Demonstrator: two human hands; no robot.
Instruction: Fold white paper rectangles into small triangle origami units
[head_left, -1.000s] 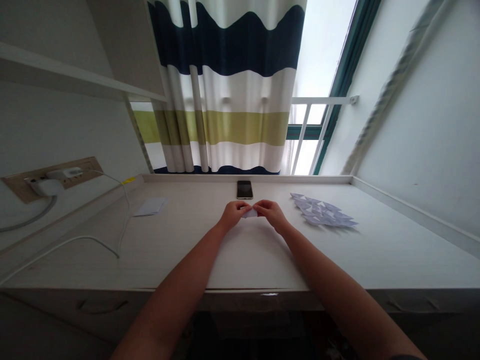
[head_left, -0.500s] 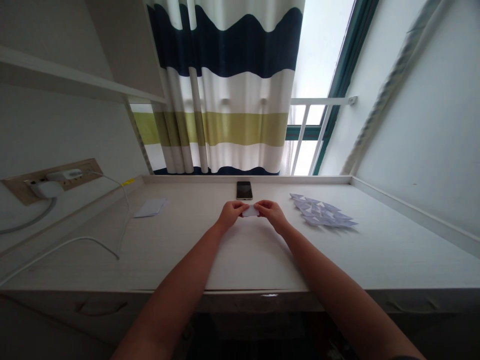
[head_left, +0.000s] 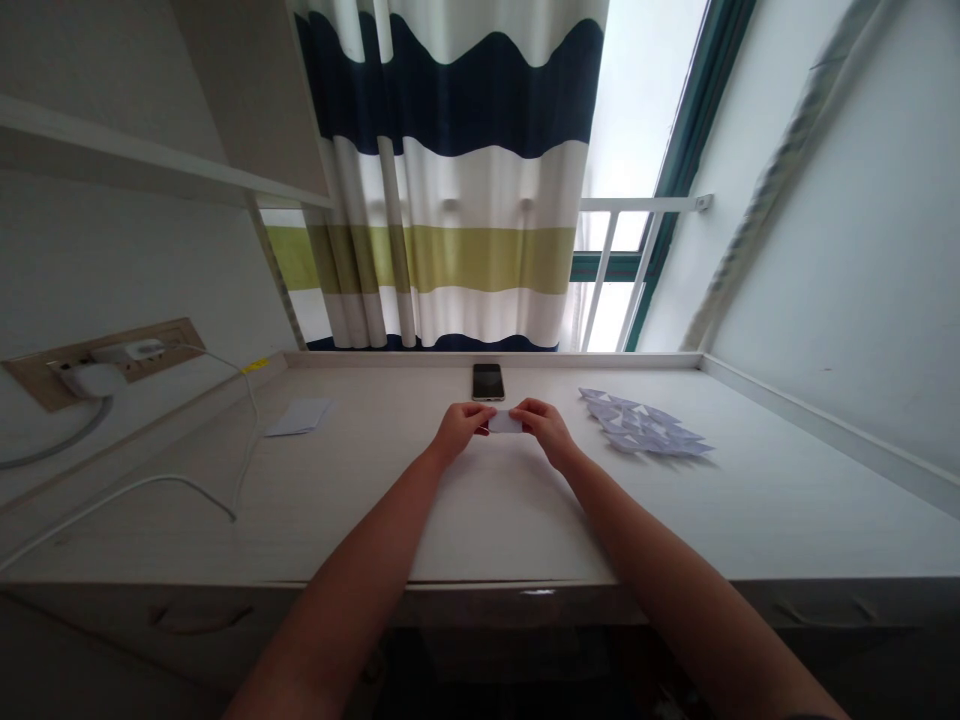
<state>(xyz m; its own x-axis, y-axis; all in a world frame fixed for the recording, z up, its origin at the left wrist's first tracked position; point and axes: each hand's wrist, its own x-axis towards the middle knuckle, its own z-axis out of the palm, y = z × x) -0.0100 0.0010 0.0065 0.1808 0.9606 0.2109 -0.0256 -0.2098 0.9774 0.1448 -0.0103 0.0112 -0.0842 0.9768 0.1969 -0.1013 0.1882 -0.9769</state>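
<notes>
A small white piece of paper [head_left: 505, 422] is held between my two hands, just above the desk. My left hand [head_left: 460, 428] pinches its left end, thumb and fingers closed. At the other end my right hand [head_left: 543, 425] grips the paper the same way. The paper looks like a short rectangle; whether it is folded in layers is too small to tell. Right behind my hands lies a dark-screened phone [head_left: 488, 382]. To the right rests a group of folded white paper pieces [head_left: 645, 422], pointed in shape.
A small stack of white paper [head_left: 298, 417] lies at the left on the pale desk [head_left: 510, 520]. A white cable [head_left: 251, 440] runs across the desk's left side from a wall socket [head_left: 112, 355]. A striped curtain [head_left: 480, 240] hangs behind the desk's back ledge.
Slightly more of the paper shows between my fingers, and its left end sits a little differently in my left hand. Both hands stay in nearly the same place.
</notes>
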